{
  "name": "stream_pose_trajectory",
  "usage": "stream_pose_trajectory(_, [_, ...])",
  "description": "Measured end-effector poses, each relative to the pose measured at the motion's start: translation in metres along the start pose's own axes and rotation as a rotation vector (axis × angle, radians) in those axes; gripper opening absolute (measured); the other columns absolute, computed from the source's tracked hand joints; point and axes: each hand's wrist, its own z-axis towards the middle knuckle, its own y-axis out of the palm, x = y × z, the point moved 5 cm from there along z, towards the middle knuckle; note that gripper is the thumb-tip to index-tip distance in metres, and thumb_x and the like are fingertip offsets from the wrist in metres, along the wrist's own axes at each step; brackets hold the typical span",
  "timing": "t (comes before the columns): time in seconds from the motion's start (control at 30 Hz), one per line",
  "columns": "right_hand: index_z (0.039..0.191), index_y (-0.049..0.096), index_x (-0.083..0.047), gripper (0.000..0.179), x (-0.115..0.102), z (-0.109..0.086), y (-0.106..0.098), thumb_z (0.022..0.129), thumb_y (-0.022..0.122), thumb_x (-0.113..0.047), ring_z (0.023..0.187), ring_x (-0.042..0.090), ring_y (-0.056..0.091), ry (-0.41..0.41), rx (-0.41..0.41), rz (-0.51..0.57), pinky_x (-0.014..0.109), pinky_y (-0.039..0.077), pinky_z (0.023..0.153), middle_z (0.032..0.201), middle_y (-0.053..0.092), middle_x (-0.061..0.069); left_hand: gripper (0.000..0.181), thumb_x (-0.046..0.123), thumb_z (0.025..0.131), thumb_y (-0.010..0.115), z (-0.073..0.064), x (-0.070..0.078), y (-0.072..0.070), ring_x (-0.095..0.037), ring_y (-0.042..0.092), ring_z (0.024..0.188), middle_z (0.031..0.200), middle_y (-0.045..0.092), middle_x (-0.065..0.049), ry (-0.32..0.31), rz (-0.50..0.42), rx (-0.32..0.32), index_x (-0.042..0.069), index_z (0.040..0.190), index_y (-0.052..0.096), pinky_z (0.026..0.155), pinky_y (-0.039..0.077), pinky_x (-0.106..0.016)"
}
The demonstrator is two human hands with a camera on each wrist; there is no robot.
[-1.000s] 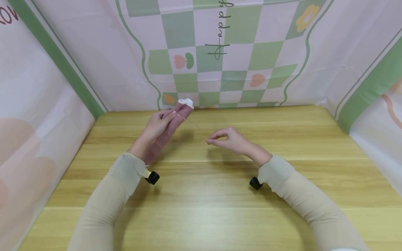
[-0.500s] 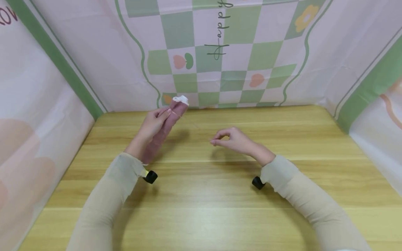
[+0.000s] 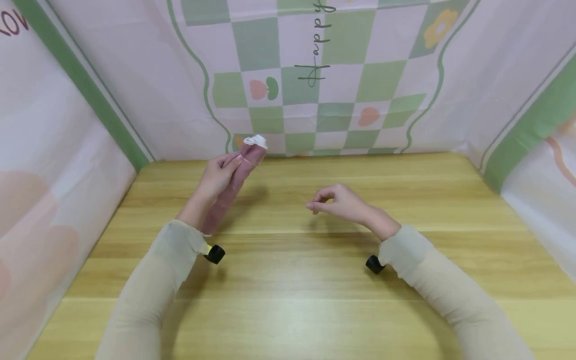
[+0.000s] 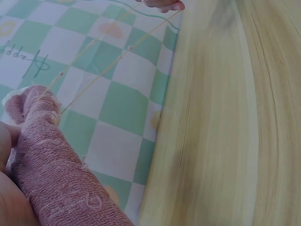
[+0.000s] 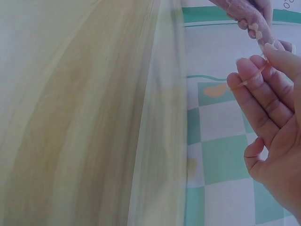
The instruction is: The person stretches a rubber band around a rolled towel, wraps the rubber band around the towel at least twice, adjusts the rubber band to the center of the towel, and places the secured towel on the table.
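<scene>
A rolled pink towel (image 3: 230, 189) with a white end slants up over the left of the table, gripped near its top by my left hand (image 3: 215, 179). In the left wrist view, the terry roll (image 4: 66, 169) has a thin rubber band (image 4: 123, 55) around it, stretched as two strands toward my other hand. To the right, my right hand (image 3: 344, 204) is raised above the table with thumb and fingertips together, apart from the roll. The right wrist view has the band across the fingertips of this hand (image 5: 277, 108), its thumb against it. The strands barely show in the head view.
A wood-grain table (image 3: 288, 290) lies below both hands. Behind it hangs a green and white checkered cloth (image 3: 299, 117), close to the towel's white end. Cloth walls (image 3: 58, 200) close off the sides. A small black camera (image 3: 215, 254) is at each wrist.
The left hand and towel have shifted a little left and away, while the right hand has moved slightly right. The gap between the hands has widened, with the rubber band stretched between them.
</scene>
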Motion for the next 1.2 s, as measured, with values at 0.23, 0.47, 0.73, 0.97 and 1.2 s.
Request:
stream_pose_trajectory(0.23, [0.094, 0.075, -0.005, 0.025, 0.001, -0.004, -0.002, 0.102, 0.067, -0.027, 0.102, 0.022, 0.066, 0.002, -0.001, 0.013, 0.047, 0.050, 0.089, 0.096, 0.075, 0.003, 0.046, 0.034, 0.107, 0.057, -0.001, 0.001, -0.003, -0.024, 0.060, 0.107, 0.128, 0.065, -0.020, 0.015, -0.008, 0.005, 0.000, 0.137, 0.062, 0.094, 0.050, -0.033])
stream_pose_trajectory(0.47, [0.093, 0.075, -0.004, 0.025, 0.004, -0.009, -0.004, 0.102, 0.067, -0.027, 0.098, 0.022, 0.065, -0.001, -0.005, 0.017, 0.044, 0.049, 0.085, 0.097, 0.075, 0.006, 0.043, 0.031, 0.107, 0.057, -0.001, 0.002, -0.003, -0.019, 0.059, 0.099, 0.120, 0.065, -0.018, 0.018, -0.035, 0.026, -0.004, 0.131, 0.065, 0.088, 0.050, -0.028])
stream_pose_trajectory(0.73, [0.092, 0.075, -0.006, 0.023, 0.007, -0.010, -0.007, 0.102, 0.066, -0.024, 0.100, 0.021, 0.065, -0.023, -0.011, 0.006, 0.044, 0.047, 0.086, 0.096, 0.074, 0.004, 0.045, 0.031, 0.107, 0.056, -0.001, 0.003, -0.006, -0.019, 0.059, 0.103, 0.127, 0.064, -0.021, -0.002, -0.053, 0.047, -0.002, 0.137, 0.061, 0.095, 0.050, -0.030])
stream_pose_trajectory(0.97, [0.090, 0.075, -0.005, 0.024, 0.009, -0.013, -0.011, 0.102, 0.066, -0.024, 0.101, 0.023, 0.065, -0.022, -0.023, 0.004, 0.049, 0.047, 0.089, 0.099, 0.075, 0.008, 0.044, 0.031, 0.107, 0.056, 0.000, 0.003, -0.008, -0.016, 0.059, 0.097, 0.121, 0.064, -0.018, -0.011, -0.043, 0.067, -0.001, 0.137, 0.062, 0.090, 0.050, -0.028])
stream_pose_trajectory(1.2, [0.090, 0.075, -0.005, 0.023, 0.009, -0.018, -0.013, 0.102, 0.066, -0.023, 0.104, 0.023, 0.066, -0.025, -0.035, 0.000, 0.054, 0.047, 0.095, 0.098, 0.075, 0.007, 0.045, 0.030, 0.107, 0.057, 0.000, 0.005, -0.008, -0.020, 0.059, 0.105, 0.130, 0.063, -0.021, -0.016, -0.031, 0.064, -0.001, 0.139, 0.060, 0.097, 0.050, -0.031])
